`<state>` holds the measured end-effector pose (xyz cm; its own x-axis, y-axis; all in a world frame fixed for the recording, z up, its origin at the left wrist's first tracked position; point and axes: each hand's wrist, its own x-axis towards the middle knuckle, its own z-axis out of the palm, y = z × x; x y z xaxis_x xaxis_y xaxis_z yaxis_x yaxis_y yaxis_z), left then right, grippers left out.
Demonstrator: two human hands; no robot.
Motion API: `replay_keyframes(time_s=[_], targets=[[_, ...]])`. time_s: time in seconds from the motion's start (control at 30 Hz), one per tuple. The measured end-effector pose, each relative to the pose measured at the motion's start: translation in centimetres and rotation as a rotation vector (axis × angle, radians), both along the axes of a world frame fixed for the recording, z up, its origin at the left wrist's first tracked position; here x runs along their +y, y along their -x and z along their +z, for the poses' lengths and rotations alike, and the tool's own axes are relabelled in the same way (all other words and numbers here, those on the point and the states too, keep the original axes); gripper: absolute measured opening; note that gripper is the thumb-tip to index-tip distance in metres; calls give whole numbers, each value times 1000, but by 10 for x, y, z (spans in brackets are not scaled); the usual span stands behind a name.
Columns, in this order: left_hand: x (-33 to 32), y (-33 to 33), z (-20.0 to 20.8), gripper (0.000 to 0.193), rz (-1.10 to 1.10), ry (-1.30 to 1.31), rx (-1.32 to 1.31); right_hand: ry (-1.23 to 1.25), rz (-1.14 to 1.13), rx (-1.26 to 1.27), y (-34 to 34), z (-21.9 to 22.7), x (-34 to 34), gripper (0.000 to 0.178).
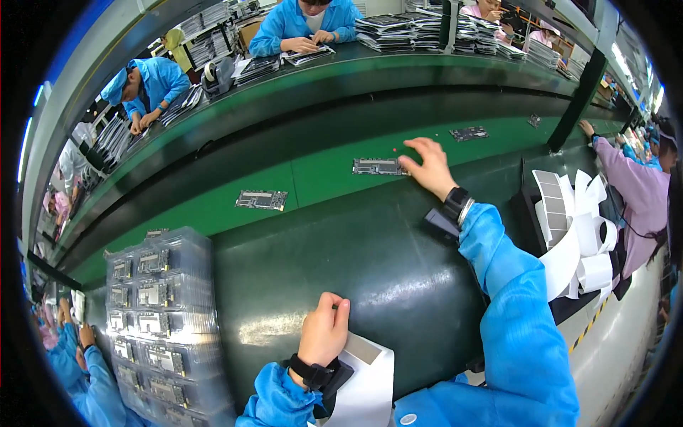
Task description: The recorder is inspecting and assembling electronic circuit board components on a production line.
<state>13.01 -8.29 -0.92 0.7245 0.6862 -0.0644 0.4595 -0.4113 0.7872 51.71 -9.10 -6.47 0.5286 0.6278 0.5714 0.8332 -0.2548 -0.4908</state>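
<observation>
My left hand (324,331) is closed near the front edge of the bench, thumb against the curled fingers. From beside it a white backing strip with a grey label (361,349) hangs down; the hand appears to grip it, though the fingers on it are hidden. My right hand (429,165) reaches out over the green conveyor belt (324,178), its fingers apart. Its thumb is at the right end of a dark circuit board (375,166); whether they touch I cannot tell. Another circuit board (261,200) lies farther left on the belt.
Clear plastic trays of circuit boards (153,292) stand stacked at the left. More boards (469,134) lie up the belt. At the right, label sheets and curled white paper (580,228) sit beside a green post (585,99). Co-workers (306,28) sit across the belt.
</observation>
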Motion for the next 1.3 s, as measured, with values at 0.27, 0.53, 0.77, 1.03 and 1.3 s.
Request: replay_keyframes(time_s=[0.27, 0.53, 0.77, 1.03, 1.3], targets=[[-1, -4, 6, 19, -7, 70, 61, 305, -588, -65, -113, -7, -45, 55], [-1, -4, -5, 18, -13, 53, 33, 134, -582, -111, -93, 2, -43, 31], [-3, -8, -5, 17, -30, -6, 13, -755, -500, 252, -59, -5, -50, 26], [-5, -5, 2, 18, -31, 11, -32, -784, -5, 1138, 108, 16, -69, 24], [-6, -2, 4, 25, -20, 88, -53, -357, 165, 1093, 216, 33, -120, 23]])
